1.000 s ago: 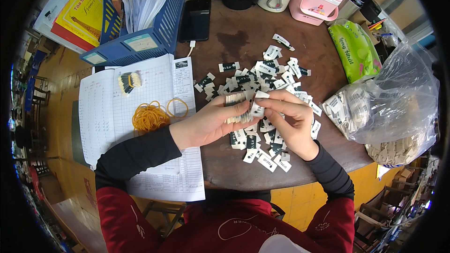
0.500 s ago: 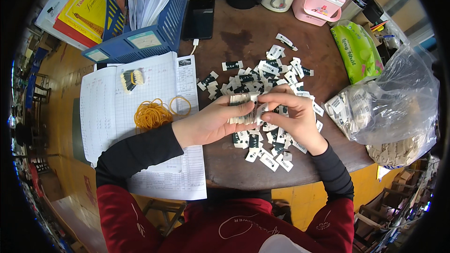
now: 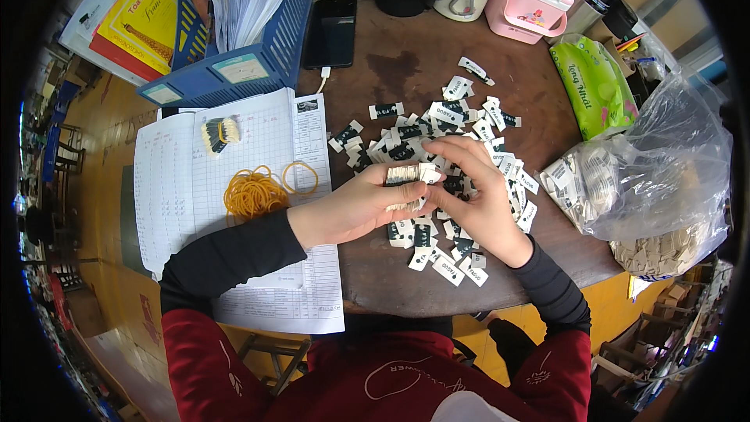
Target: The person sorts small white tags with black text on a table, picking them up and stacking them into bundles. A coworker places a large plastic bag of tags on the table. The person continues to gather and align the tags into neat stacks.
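Observation:
My left hand [image 3: 351, 207] is closed around a stack of small fabric labels [image 3: 403, 175], its thumb lying across the front. My right hand [image 3: 480, 199] is at the stack's right end. Its thumb tip touches or nearly touches the stack, the index finger is stretched out above, and a gap shows between them. I see no separate label in that gap. Beneath and around both hands lies a loose pile of white and dark green labels [image 3: 447, 113] on the brown table [image 3: 375, 266].
Left of my hands, yellow rubber bands [image 3: 254, 192] and a banded label bundle [image 3: 221, 134] lie on an open notebook [image 3: 168, 164]. Behind are a blue file rack [image 3: 258, 70] and a phone [image 3: 331, 33]. At right are a green tissue pack [image 3: 594, 86] and a clear plastic bag [image 3: 648, 180] of labels.
The white label pinched in my right hand is now against the stack or out of sight. My right fingers have spread apart. The stack has tilted slightly in my left hand.

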Tool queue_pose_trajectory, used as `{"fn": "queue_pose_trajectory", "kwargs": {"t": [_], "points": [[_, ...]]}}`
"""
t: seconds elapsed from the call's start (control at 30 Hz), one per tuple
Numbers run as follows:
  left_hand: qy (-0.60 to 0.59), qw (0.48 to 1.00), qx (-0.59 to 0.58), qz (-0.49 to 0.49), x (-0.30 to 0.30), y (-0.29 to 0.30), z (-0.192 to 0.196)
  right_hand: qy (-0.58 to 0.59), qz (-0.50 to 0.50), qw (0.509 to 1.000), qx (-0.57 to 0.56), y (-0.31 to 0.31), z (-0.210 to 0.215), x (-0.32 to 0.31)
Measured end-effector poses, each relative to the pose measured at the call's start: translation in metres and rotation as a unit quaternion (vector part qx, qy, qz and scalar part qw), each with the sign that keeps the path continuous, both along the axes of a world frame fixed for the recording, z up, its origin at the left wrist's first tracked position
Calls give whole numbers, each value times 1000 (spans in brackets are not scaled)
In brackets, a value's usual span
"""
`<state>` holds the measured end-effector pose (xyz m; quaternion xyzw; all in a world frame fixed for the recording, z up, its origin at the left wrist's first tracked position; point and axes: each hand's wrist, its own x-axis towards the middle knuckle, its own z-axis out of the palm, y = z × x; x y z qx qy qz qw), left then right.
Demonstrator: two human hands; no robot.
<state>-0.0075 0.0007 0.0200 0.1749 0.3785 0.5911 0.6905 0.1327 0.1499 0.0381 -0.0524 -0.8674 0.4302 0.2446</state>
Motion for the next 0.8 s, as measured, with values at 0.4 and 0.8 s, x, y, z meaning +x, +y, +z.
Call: {"fn": "queue_pose_trajectory", "kwargs": {"t": [0.4, 0.8], "points": [[-46, 998, -32, 6, -5, 0, 8, 6, 70, 981, 179, -3, 8, 2], [-77, 997, -27, 9, -5, -1, 7, 21, 69, 981, 178, -3, 9, 2]]}}
